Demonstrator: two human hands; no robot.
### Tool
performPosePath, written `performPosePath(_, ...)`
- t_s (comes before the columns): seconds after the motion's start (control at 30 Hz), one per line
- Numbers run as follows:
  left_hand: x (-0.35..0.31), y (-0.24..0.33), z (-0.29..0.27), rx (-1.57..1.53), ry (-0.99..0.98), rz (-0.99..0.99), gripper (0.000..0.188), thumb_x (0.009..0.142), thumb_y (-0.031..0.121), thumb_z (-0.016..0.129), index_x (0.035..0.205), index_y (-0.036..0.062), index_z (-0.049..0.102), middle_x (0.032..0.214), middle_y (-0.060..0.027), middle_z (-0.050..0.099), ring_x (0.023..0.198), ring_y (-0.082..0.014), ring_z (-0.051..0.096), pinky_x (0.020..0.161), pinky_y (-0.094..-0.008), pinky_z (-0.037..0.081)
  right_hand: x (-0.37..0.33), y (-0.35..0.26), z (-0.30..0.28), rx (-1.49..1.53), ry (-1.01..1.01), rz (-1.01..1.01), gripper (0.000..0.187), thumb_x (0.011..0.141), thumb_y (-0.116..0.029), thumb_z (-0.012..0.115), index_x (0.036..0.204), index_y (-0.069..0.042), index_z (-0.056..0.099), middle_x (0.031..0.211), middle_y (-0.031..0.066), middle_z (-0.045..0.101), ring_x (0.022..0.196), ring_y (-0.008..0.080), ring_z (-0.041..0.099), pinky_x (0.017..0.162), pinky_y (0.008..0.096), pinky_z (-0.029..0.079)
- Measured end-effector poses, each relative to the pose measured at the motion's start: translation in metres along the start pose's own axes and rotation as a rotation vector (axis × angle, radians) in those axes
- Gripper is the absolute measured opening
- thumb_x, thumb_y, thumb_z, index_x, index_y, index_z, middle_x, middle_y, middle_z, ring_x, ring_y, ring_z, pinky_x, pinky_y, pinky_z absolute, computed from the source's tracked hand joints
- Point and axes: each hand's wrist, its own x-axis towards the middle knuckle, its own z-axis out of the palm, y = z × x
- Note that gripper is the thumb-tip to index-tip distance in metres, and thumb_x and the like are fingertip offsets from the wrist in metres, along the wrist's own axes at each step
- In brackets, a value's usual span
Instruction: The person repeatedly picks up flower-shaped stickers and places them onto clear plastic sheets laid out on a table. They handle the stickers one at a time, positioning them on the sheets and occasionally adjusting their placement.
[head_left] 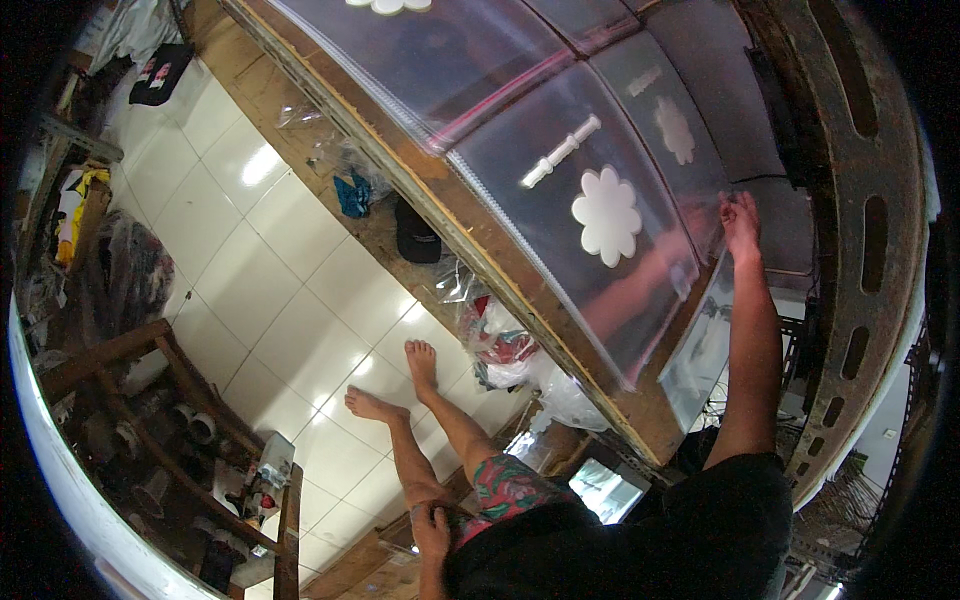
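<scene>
Clear bag [610, 250] holds white flower piece [606, 215]; right hand [741, 218] fingers pinch bag edge; left hand [432, 528] flat on knee.

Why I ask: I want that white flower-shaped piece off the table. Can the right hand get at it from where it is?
Probably not directly. The right hand rests on the clear plastic sheet, and the white flower-shaped piece appears to lie under that sheet, so the sheet would need lifting first.

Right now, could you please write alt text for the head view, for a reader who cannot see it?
A person's right hand touches a clear plastic sheet spread over a workbench, near a white flower-shaped piece and a white rod. Their left hand rests on their knee, bare feet on white floor tiles.
</scene>
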Motion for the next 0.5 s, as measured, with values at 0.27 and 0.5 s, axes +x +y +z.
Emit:
performPosePath(0.27,0.001,-0.003,-0.005,0.002,0.011,-0.002,0.022,0.091,0.011,0.056,0.107,-0.0011,0.066,0.099,-0.025,0.066,0.096,-0.0434,0.064,0.085,-0.0458,0.05,-0.012,-0.012,0.017,0.022,0.015,-0.03,0.077,0.091,0.012,0.046,0.157,-0.005,0.01,0.163,0.0164,0.009,0.131,0.0357,0.05,0.085,0.0303,0.052)
performPosePath(0.5,0.002,-0.003,-0.002,-0.043,0.026,0.019,0.022,0.092,0.011,0.057,0.107,-0.0022,0.066,0.102,-0.0242,0.067,0.098,-0.0413,0.065,0.088,-0.0436,0.05,0.005,0.008,-0.008,-0.48,0.116,-0.19,0.071,0.088,0.007,0.052,0.153,-0.007,0.027,0.156,0.0184,0.029,0.128,0.0345,0.053,0.091,0.0368,0.05)
